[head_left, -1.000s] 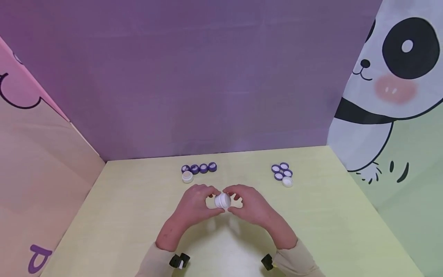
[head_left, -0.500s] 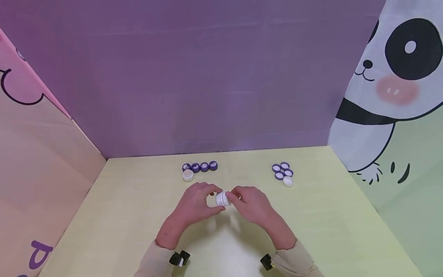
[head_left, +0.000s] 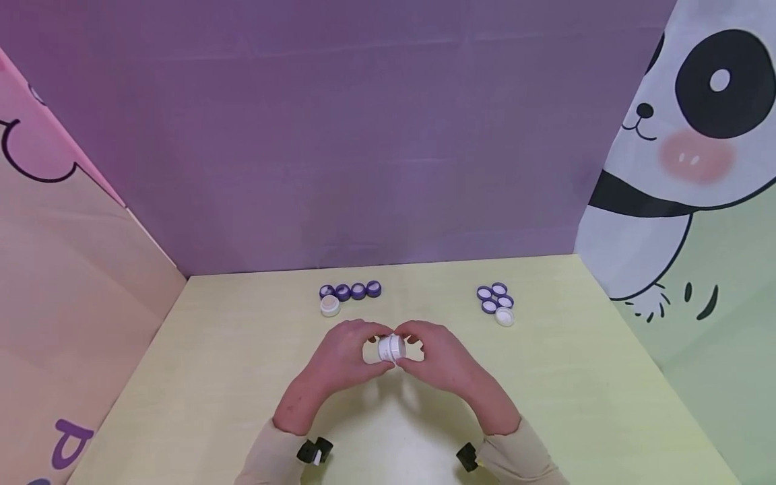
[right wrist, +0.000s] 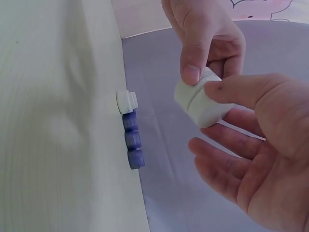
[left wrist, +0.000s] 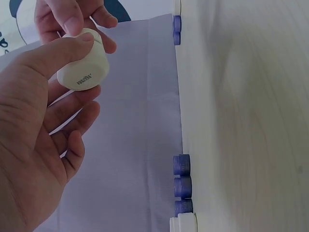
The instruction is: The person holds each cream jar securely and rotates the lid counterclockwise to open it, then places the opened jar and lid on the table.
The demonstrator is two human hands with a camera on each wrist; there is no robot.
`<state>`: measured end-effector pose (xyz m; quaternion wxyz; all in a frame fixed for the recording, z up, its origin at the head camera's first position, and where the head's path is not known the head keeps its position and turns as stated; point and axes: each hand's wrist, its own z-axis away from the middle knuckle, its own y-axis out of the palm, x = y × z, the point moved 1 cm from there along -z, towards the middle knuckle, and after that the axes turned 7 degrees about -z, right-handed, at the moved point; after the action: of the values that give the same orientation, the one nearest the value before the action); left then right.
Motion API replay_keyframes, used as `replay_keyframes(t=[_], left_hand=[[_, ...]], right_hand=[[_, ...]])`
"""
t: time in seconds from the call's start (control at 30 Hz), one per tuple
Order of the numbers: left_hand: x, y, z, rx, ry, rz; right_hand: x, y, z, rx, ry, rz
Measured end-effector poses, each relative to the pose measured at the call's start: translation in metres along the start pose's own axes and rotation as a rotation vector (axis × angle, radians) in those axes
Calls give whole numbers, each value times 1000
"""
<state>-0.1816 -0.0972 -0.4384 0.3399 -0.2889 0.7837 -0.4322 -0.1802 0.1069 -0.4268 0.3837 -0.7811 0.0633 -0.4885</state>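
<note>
A small white round jar (head_left: 385, 349) with its white lid (head_left: 398, 347) is held up above the table between both hands. My left hand (head_left: 348, 353) grips the jar's body by thumb and fingers; dark print shows on its base in the left wrist view. With thumb and fingertips my right hand (head_left: 442, 357) pinches the lid's edge. In the right wrist view a seam runs between the lid (right wrist: 210, 108) and the body (right wrist: 183, 92). Ahead to the left, a white open jar (head_left: 330, 306) stands in front of a row of several purple jars (head_left: 358, 291).
Toward the back right of the pale table (head_left: 242, 377) lies a cluster of several purple-rimmed lids (head_left: 504, 302), with a white lid (head_left: 504, 317) at its front. A purple backdrop (head_left: 376, 135) rises behind the table's far edge, and printed panels flank both sides.
My right hand's thumb and fingers shift round the lid, crossing over it half a second ago and now spread around its edge again. My left hand stays nearly still on the jar.
</note>
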Motion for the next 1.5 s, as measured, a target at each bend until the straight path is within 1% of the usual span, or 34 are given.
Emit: replay_keyframes(t=[0.17,0.27,0.5,0.63,0.8,0.93,1.17,1.33,1.5], left_hand=[[0,0,-1,0,12,12],[2,0,-1,-9,9,22],[7,2,-1,-24,0,16],[8,1,-1,-31,-7,29],[7,0,0,-18,-21,33],[7,-1,1,2,-55,40],[5,-4,4,42,-104,57],[7,-2,5,61,-111,67],[9,0,4,73,-110,79]], right_hand=[[0,0,0,-6,7,16],[-1,-1,0,-16,26,20],[-2,-4,1,-35,15,54],[-5,-5,0,-55,31,49],[-6,-11,1,-96,40,47],[-9,-16,2,-124,58,28],[-29,-24,8,-196,138,-6],[-48,-34,12,-211,149,20],[-64,-50,19,-217,166,64]])
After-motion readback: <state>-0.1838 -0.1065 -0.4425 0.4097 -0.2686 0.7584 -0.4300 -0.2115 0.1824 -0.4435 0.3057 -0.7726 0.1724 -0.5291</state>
